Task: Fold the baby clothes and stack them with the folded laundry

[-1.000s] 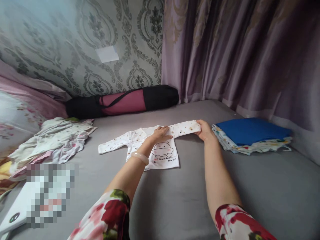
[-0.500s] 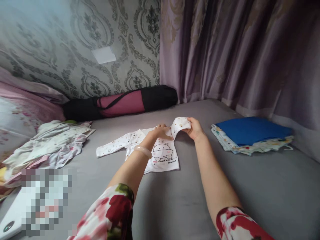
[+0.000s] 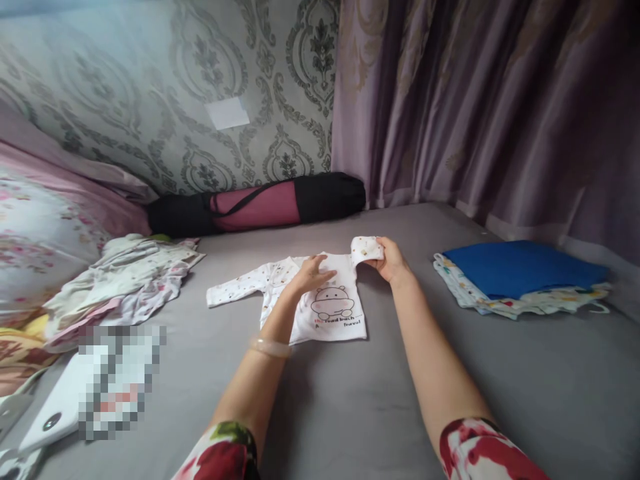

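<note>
White long-sleeved baby shirt in thin knit cloth [image 3: 347,273], black-line cartoon animal [image 3: 333,303] on front: lying front up on smooth grey sheet [image 3: 350,413], between rumpled pile of pale printed clothes [image 3: 115,280] and flat stack topped with blue cloth [image 3: 525,267]. Should handle very light, soft, limp; no stiffness to hold a shape, not fragile, likely to skid or wrinkle if dragged from one side. Best taken at cuff end, with flat fingers near the shoulder as anchor. Right hand [image 3: 393,261]: pinching end of speckled white sleeve [image 3: 367,248], sleeve doubled up in a short raised fold by the shoulder. Left hand [image 3: 313,272]: fingers spread, thumb apart, over upper chest, gripping nothing; can't tell if touching cloth or just above. Versus one second back: same sleeve then stretched straight out sideways, now gathered close to shoulder; right hand nearer shirt body; left hand shifted off the shoulder toward chest middle. Opposite speckled sleeve [image 3: 235,285] unchanged, flat out to the left.
</note>
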Demonstrator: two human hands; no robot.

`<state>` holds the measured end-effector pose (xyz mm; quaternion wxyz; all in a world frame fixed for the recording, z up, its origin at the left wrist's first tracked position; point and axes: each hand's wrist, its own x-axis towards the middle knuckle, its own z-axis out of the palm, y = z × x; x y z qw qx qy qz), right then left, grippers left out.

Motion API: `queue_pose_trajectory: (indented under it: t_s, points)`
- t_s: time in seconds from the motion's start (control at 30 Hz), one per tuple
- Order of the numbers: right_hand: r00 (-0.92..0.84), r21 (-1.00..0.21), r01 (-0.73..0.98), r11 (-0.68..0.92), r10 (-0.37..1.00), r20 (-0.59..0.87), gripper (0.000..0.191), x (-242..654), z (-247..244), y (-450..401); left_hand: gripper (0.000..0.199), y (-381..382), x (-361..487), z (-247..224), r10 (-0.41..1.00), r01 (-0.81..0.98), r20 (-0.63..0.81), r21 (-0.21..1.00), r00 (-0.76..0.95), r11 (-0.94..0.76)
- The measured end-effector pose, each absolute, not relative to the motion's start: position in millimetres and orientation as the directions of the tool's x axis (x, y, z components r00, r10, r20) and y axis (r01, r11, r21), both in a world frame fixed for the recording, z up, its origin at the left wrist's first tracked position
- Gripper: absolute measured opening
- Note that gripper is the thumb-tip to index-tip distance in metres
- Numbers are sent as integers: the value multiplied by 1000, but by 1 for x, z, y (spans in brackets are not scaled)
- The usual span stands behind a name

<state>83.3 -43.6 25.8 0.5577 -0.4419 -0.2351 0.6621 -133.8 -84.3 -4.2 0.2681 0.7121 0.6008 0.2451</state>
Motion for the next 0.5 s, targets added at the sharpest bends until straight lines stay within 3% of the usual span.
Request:
queue_pose_trajectory:
  t_s: [0.13,0.23,0.43,0.5]
  points:
    - [35,-837,-480,-264,947,-319,20,68,28,-47,43,-114,-166,-14,990,457,21,888,-142,47]
    - [39,-864,-434,-256,952,-302,18,54,30,-50,34,-121,-181,-21,952,173,-65,977,-299,121]
    - [65,-911,-334,-240,959,-276,13,17,23,-60,25,-121,-180,-22,936,-202,-185,971,-301,128]
    - [-37,-923,-301,-240,970,-240,14,5,18,-67,26,-122,-177,-21,938,-253,-211,957,-276,141]
